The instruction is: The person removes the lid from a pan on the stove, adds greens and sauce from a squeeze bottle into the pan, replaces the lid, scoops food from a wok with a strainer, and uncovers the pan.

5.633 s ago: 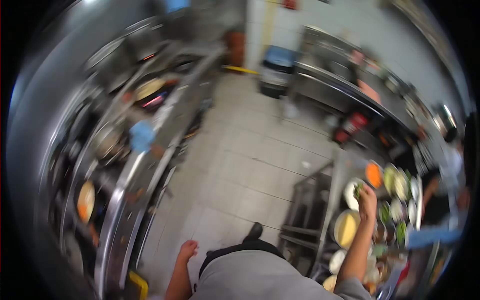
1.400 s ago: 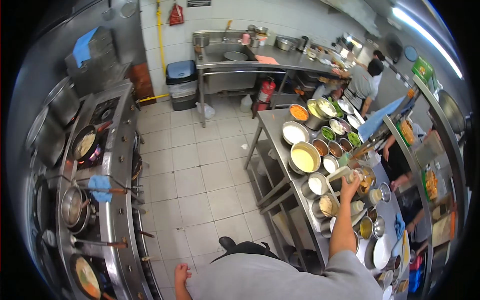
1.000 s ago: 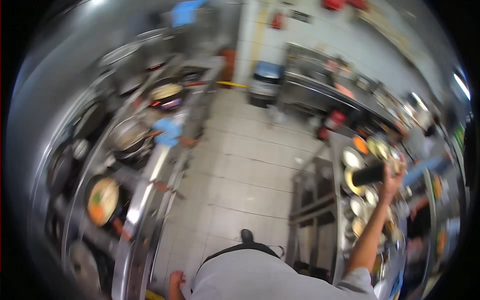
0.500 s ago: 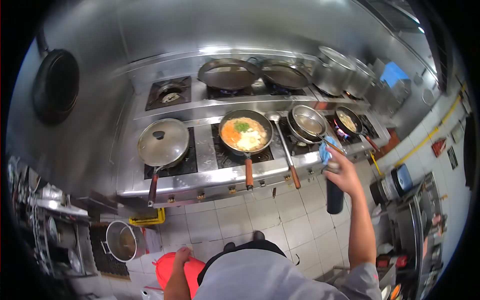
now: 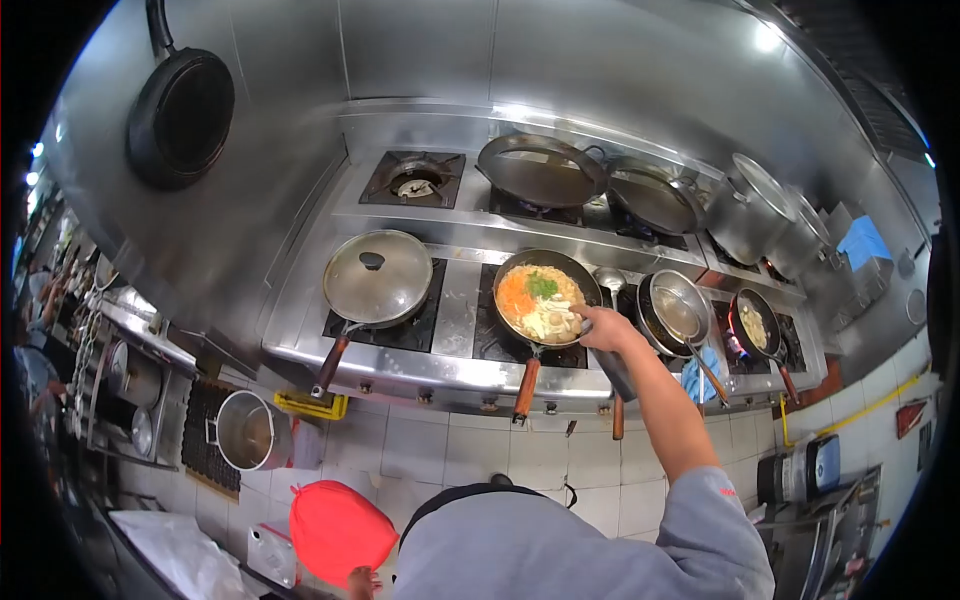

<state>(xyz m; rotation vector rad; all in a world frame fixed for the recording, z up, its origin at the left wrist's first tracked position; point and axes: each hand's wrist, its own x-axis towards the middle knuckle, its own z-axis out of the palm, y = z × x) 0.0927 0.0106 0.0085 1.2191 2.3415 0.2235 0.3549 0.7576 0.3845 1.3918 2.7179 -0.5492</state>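
Note:
My right hand is closed round a dark bottle at the right edge of a frying pan. The bottle is tilted, its dark end pointing down and right and its top hidden by the hand. In the pan lie orange shreds, chopped greens and white pieces over a pale mix; its wooden handle points toward me. My left hand hangs low beside a red rounded bundle, its fingers partly seen and apart, holding nothing.
A lidded pan is left of the food pan. To the right are a ladle, a strainer, a blue cloth and a small pan over flame. Woks and tall pots stand behind. A metal pot is lower left.
The view has turned from the prep table to the stove. My right hand has brought the dark bottle over to the food pan, and the bottle has tilted.

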